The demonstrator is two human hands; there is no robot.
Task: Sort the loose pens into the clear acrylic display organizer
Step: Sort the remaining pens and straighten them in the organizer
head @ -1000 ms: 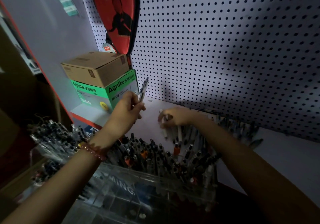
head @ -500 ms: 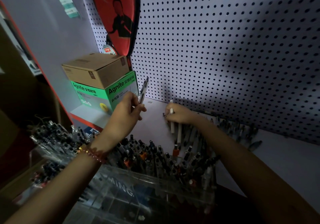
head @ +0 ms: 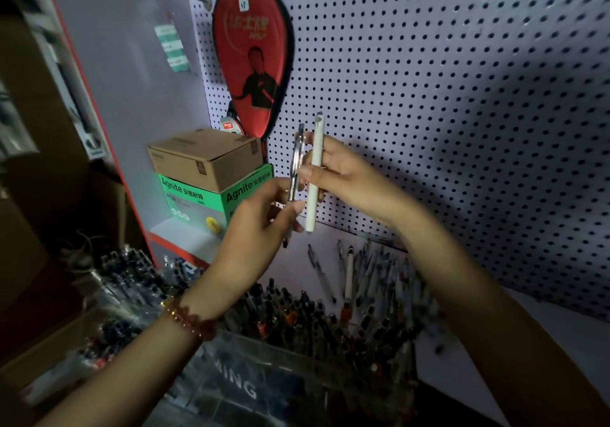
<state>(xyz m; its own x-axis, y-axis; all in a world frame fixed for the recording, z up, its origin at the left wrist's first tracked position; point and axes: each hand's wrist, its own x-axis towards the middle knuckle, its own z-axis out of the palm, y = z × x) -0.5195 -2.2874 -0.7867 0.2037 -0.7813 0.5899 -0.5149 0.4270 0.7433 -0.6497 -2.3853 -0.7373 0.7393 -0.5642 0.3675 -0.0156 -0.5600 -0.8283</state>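
My left hand point(head: 254, 228) holds a clear-barrelled pen point(head: 294, 176) upright in its fingertips. Just to its right, my right hand point(head: 343, 176) grips a white pen point(head: 314, 176) upright, side by side with the clear one; its thumb touches the clear pen. Both hands are raised in front of the pegboard. Below them, loose pens point(head: 369, 281) lie in a heap on the white shelf. The clear acrylic organizer point(head: 251, 380) stands at the front, its rows packed with several upright pens point(head: 297, 317).
A white pegboard wall point(head: 429, 96) backs the shelf, with a red racket cover point(head: 254, 54) hanging on it. A brown carton point(head: 204, 156) sits on a green Agnite box point(head: 214, 199) at the back left. More pens point(head: 125, 271) fill a display at the left.
My right hand lifted a white pen out of the heap on the shelf and raised it beside the clear pen. My left hand stayed up, shifting slightly toward it.
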